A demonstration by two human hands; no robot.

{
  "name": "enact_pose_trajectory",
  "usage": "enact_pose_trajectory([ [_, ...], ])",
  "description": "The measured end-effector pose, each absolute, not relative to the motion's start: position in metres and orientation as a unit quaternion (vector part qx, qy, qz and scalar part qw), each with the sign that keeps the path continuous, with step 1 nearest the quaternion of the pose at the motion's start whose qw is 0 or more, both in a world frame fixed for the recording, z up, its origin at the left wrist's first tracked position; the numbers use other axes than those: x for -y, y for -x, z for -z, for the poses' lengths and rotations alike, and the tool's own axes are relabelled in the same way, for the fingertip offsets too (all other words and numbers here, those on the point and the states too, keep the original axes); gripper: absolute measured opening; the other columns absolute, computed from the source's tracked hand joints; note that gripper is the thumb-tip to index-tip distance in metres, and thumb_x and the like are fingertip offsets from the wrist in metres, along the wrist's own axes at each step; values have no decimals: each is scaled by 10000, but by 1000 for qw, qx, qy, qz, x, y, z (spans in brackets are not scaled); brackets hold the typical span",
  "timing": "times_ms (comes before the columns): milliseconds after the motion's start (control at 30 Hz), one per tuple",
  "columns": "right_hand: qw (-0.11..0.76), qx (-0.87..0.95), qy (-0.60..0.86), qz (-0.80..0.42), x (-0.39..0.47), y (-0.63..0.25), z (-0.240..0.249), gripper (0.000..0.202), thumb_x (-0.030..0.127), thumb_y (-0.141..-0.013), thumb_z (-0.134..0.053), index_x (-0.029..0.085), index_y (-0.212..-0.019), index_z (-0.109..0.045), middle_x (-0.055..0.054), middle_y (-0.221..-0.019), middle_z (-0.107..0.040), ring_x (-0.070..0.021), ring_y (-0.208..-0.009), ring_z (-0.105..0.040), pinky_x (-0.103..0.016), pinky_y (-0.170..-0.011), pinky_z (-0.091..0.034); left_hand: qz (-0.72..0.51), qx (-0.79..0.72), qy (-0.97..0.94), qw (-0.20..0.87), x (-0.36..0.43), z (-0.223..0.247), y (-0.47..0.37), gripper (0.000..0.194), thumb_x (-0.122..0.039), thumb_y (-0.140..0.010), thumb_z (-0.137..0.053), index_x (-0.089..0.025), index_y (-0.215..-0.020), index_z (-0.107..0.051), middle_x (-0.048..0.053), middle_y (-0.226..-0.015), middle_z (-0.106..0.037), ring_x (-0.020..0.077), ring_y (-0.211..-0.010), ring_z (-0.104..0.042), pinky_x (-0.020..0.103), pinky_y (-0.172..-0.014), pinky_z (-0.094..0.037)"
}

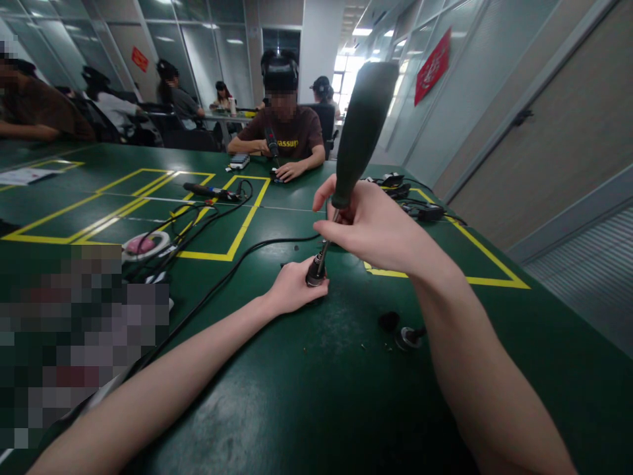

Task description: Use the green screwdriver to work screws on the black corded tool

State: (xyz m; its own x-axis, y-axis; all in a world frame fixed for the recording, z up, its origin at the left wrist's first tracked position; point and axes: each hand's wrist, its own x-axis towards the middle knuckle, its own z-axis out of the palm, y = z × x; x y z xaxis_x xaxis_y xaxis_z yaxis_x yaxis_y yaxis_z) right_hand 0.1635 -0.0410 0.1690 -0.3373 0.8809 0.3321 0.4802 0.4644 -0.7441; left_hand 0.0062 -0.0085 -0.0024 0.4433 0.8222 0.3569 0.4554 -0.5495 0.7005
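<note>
My right hand (363,221) is closed around a screwdriver (363,125) with a thick dark handle, its fingers low near the metal shaft. The handle rises above the hand and leans to the right. Its shaft runs down to a small black cylindrical part (313,274) with a metal rim. Pinching that part just over the table is my left hand (291,288). Whether the tip is touching inside the part cannot be made out. Closer to me, near my right forearm, lie a round black piece (389,320) and a metal-ringed part (409,338).
Black cable (232,264) crosses the green table (247,396). A corded tool (210,191) and a white ring (147,245) lie left, black adapters (428,212) right. Yellow tape (242,231) marks areas. A person (284,125) works opposite with another tool.
</note>
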Motion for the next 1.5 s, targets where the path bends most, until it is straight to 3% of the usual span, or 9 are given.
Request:
enact_pose_trajectory([
  [100, 366, 768, 447, -278, 41, -163, -169, 215, 44, -802, -653, 207, -931, -600, 98, -630, -469, -101, -571, -434, -321, -583, -322, -348, -394, -809, 262, 9, 2, -6, 72, -232, -844, -743, -196, -886, -696, -9, -756, -750, 163, -670, -697, 250, -671, -501],
  [267, 367, 768, 454, -264, 42, -162, -170, 143, 222, -895, -711, 213, -845, -577, 71, -649, -505, -111, -608, -452, -333, -619, -325, -347, -391, -809, 267, 9, 1, -5, 69, -234, -844, -733, -196, -890, -696, -1, -781, -766, 170, -698, -719, 256, -701, -526],
  [400, 370, 770, 449, -262, 41, -164, -170, 119, 163, -856, -679, 218, -897, -582, 65, -682, -510, -122, -625, -459, -335, -634, -332, -350, -392, -807, 269, 9, 1, -5, 74, -248, -842, -732, -196, -882, -697, 1, -772, -757, 169, -682, -706, 259, -689, -518],
  [567, 368, 774, 444, -262, 40, -165, -168, 242, 68, -760, -632, 217, -949, -605, 70, -679, -490, -122, -616, -445, -332, -625, -324, -354, -388, -805, 277, 9, 0, -6, 68, -250, -834, -732, -194, -865, -710, -6, -750, -744, 158, -675, -685, 254, -694, -511],
  [767, 356, 774, 450, -267, 43, -162, -171, 135, 231, -876, -707, 224, -859, -574, 76, -631, -488, -109, -570, -410, -328, -605, -295, -358, -382, -803, 286, 8, 0, -6, 73, -250, -824, -726, -181, -848, -730, -6, -723, -724, 145, -641, -646, 245, -657, -486],
  [1000, 362, 779, 436, -268, 43, -165, -169, 206, 77, -772, -633, 215, -923, -600, 73, -672, -495, -116, -607, -453, -325, -615, -321, -362, -380, -801, 289, 10, 0, -6, 80, -253, -827, -729, -179, -854, -739, -8, -708, -717, 142, -633, -637, 239, -643, -485],
  [1233, 351, 776, 446, -274, 43, -164, -171, 106, 215, -870, -688, 222, -836, -588, 72, -599, -474, -115, -556, -421, -331, -583, -300, -359, -378, -802, 292, 10, 0, -6, 86, -262, -831, -723, -181, -855, -737, -8, -706, -714, 142, -624, -629, 242, -634, -473],
  [1500, 352, 781, 437, -276, 44, -165, -171, 258, 43, -758, -621, 219, -946, -601, 86, -641, -464, -111, -562, -429, -324, -575, -315, -362, -380, -803, 285, 9, 1, -6, 77, -261, -833, -730, -185, -847, -736, -2, -732, -738, 153, -658, -666, 248, -673, -503],
])
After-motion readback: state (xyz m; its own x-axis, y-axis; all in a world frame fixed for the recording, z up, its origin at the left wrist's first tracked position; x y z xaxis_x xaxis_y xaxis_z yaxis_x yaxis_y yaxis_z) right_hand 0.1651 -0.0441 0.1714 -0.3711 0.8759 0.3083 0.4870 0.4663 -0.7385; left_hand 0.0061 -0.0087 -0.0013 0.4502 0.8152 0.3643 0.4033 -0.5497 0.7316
